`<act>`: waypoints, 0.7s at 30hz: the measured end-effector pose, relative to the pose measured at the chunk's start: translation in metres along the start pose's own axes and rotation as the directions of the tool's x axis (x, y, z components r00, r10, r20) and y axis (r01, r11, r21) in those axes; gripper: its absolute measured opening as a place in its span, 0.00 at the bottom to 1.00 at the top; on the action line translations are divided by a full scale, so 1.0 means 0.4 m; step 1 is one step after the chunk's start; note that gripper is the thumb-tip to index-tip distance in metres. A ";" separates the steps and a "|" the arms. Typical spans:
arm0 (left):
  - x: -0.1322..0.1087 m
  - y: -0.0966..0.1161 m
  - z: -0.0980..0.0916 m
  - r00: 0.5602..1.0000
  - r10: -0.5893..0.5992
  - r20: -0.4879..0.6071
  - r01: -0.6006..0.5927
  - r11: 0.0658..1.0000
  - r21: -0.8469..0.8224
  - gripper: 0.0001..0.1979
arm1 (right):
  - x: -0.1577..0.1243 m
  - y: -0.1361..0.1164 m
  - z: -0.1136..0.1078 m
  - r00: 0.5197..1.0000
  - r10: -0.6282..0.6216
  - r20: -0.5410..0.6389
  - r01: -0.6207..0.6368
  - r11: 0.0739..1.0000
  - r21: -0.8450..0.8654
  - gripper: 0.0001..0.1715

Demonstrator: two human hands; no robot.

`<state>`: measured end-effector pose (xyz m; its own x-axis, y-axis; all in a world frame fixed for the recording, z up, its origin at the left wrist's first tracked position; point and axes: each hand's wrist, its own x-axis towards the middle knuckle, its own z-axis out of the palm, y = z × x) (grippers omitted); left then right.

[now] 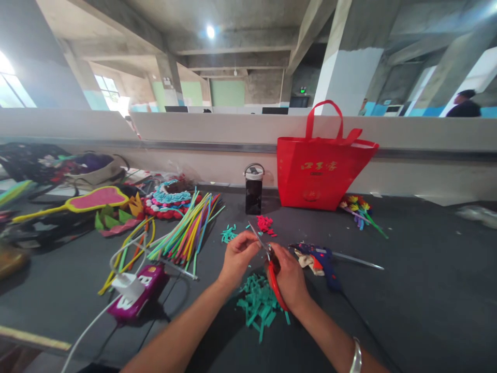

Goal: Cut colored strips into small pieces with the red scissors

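Note:
My right hand (290, 275) is closed round red-handled scissors (272, 269), whose blades point up and left toward my left hand (237, 256). My left hand pinches something small at the blade tips; I cannot make it out. Below both hands lies a heap of short teal cut pieces (259, 304) on the dark table (419, 290). Smaller piles of teal bits (229, 233) and red bits (265, 224) lie just beyond my hands.
A blue glue gun (322, 259) lies right of my hands. A bundle of coloured sticks (186, 233), a purple power strip (136, 291), a black bottle (253, 189) and a red tote bag (320, 169) stand around. Coloured craft flowers (359, 208) lie beside the bag. A person is far right.

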<state>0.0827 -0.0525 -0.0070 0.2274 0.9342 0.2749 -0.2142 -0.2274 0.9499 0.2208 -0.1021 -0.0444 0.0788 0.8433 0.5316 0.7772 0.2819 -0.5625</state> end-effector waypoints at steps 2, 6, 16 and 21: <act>0.000 0.000 -0.001 1.000 0.002 0.002 -0.002 1.000 -0.009 0.06 | 0.000 0.001 0.002 1.000 -0.004 0.004 0.004 1.000 0.021 0.19; -0.001 0.003 -0.001 1.000 0.010 0.009 -0.010 1.000 -0.002 0.06 | -0.002 -0.001 0.004 1.000 -0.020 -0.008 0.021 0.997 0.069 0.19; 0.000 0.007 -0.002 0.997 -0.028 0.072 0.035 0.994 -0.099 0.04 | 0.002 -0.015 -0.009 0.999 0.031 -0.041 -0.022 0.980 0.200 0.13; 0.005 -0.004 -0.003 0.975 -0.132 0.178 0.162 0.973 -0.166 0.02 | 0.014 -0.019 -0.032 0.985 0.107 -0.136 -0.064 0.957 0.284 0.15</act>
<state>0.0822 -0.0499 -0.0082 0.4191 0.8920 0.1692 -0.3295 -0.0243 0.9439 0.2234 -0.1053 -0.0291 0.2457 0.7984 0.5498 0.5613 0.3452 -0.7522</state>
